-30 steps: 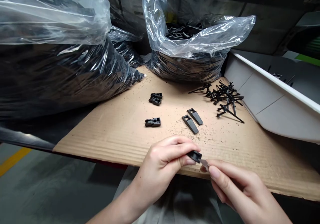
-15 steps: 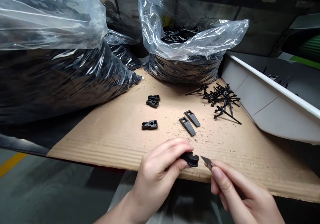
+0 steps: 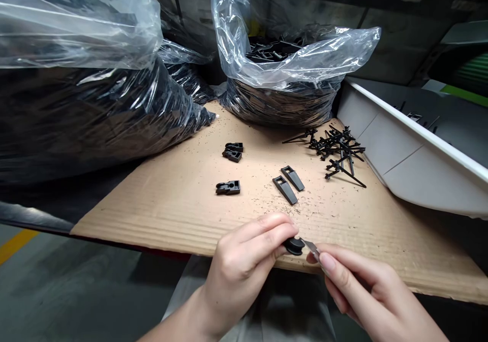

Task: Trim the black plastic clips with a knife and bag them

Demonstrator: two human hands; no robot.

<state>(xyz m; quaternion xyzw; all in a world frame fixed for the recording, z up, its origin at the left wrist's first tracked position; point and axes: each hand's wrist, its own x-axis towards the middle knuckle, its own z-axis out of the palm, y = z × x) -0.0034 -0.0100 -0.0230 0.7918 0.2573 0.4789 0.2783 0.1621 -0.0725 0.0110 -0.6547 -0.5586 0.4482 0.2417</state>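
Pinched in the left hand (image 3: 244, 258), a small black part (image 3: 294, 247) (rounded end, grooved, I notice), right hand (image 3: 356, 276) gripping a blade (image 3: 311, 247)

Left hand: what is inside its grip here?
The left hand holds a black part; its rounded, grooved end shows past the fingers, close to the blade in the right hand. The rest is covered by the fingers, so its shape cannot be seen.
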